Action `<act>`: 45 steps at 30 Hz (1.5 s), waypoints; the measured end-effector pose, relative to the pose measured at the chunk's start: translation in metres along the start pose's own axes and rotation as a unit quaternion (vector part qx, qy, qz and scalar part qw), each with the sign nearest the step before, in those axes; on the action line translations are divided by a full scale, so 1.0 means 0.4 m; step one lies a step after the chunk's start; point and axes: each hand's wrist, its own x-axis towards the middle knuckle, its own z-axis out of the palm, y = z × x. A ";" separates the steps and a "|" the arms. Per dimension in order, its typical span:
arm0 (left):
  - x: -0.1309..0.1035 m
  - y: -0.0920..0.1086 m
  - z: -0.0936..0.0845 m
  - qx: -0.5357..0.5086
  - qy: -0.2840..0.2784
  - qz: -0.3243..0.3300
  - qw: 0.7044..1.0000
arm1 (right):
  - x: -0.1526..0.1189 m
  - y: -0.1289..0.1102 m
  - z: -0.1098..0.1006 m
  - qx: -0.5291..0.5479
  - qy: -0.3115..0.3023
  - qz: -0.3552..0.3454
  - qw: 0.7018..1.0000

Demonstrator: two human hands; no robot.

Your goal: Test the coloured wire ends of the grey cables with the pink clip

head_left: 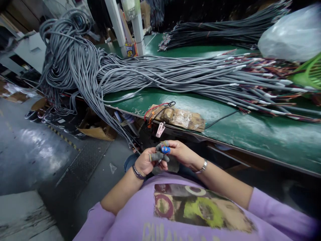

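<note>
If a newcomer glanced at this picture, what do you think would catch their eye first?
Probably the mass of grey cables, heaped at the left and stretching rightward across the green table. Next might come the pink clip by the wooden board at the table's near edge. Below it, the left hand and right hand meet, a blue wrap standing out.

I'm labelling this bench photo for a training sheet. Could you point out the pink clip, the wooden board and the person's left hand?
Pink clip (160, 130): head view, middle of its body.
Wooden board (187, 118): head view, its upper face.
Left hand (146, 160): head view, middle of the hand.
</note>
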 end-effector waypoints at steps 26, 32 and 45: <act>0.013 -0.017 0.026 0.063 0.197 0.119 0.971 | 0.023 0.000 0.011 -0.159 0.181 -0.077 0.967; 0.014 -0.021 0.026 0.057 0.208 0.116 0.970 | 0.026 0.002 0.013 -0.136 0.161 -0.066 0.975; 0.008 -0.025 0.038 0.065 0.238 0.138 0.959 | 0.035 0.024 0.018 -0.148 0.198 -0.075 0.966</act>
